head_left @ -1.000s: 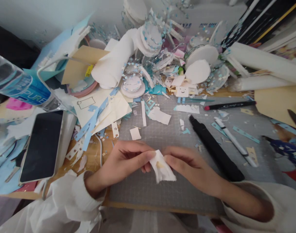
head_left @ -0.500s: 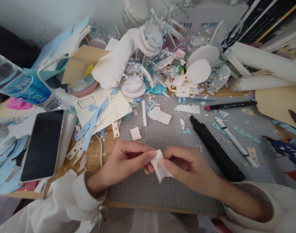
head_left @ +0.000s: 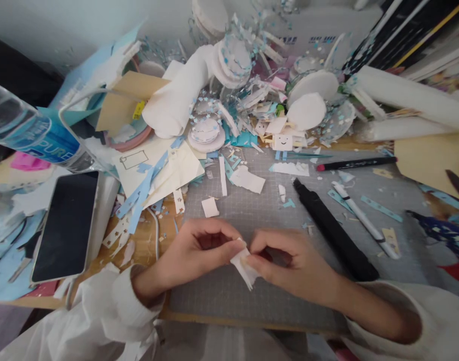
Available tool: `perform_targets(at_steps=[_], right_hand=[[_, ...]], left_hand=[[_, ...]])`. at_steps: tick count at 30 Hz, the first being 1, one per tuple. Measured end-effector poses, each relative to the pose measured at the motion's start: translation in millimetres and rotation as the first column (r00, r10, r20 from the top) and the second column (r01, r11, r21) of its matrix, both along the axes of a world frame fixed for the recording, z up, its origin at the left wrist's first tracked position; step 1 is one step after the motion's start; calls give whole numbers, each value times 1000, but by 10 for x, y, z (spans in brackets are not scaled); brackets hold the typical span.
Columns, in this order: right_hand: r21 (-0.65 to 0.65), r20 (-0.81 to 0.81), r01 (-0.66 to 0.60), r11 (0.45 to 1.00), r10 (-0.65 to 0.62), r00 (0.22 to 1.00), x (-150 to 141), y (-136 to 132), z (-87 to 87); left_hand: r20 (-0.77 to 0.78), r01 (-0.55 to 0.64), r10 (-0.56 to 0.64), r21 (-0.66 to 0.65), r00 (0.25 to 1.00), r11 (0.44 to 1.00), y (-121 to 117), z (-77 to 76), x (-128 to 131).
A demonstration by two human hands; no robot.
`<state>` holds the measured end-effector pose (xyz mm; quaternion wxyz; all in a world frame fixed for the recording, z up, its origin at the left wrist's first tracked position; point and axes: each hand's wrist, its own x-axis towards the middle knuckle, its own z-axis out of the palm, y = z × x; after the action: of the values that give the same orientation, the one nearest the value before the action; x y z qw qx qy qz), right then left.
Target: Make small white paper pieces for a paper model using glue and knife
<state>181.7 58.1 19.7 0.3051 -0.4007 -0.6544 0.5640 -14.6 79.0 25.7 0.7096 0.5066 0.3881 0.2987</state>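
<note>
Both my hands meet low over the grey cutting mat (head_left: 252, 210). My left hand (head_left: 197, 253) pinches one edge of a small white paper piece (head_left: 244, 268) between thumb and fingers. The other edge is gripped by my right hand (head_left: 293, 265), fingers curled round it. The paper is crumpled small, mostly hidden between the fingertips, with a corner sticking down. White sleeves cover both wrists.
A phone (head_left: 65, 223) lies at the left, a water bottle (head_left: 33, 133) above it. A black cutter (head_left: 334, 233), a white pen (head_left: 364, 220) and a black marker (head_left: 355, 163) lie on the mat's right. Paper scraps, white discs and rolls pile up at the back.
The paper piece was spread wider a second ago; my fingers have drawn together and folded it smaller. Both hands stayed in place over the mat.
</note>
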Motion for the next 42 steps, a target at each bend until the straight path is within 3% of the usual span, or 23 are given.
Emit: perform_targets(at_steps=[5,15,20,24,27,32,36,42], right_hand=[[-157,-141,-17,987,-6,990,36,25,34],[-119,-115,-77,990,63,991,32,-2,39],[-35,-77,-92,995,90,993,26,-8,24],[-101,-86,-98,990,90,992,21,5,26],[-172,-140,-53,984,29,990,45,22,23],[-257,-265,21,966,-91,960,66,26,9],[-246,-344,-15,969,-73,936,1,-4,7],[-238,-373,23,971,-113,921,-16,-18,-2]], left_hand=[[46,-33,34,-21,998,999,7,10,-24],[68,-47,52,-84,996,995,2,-9,-49],[59,31,-34,55,998,998,7,-13,-42],[-13,95,-94,180,995,979,-7,-24,-28],[15,28,-31,140,999,990,-10,-25,-21],[157,-84,90,-43,984,996,4,-43,-19],[268,-5,34,-106,963,994,-14,-61,-16],[275,93,-63,-98,959,991,-27,-51,-11]])
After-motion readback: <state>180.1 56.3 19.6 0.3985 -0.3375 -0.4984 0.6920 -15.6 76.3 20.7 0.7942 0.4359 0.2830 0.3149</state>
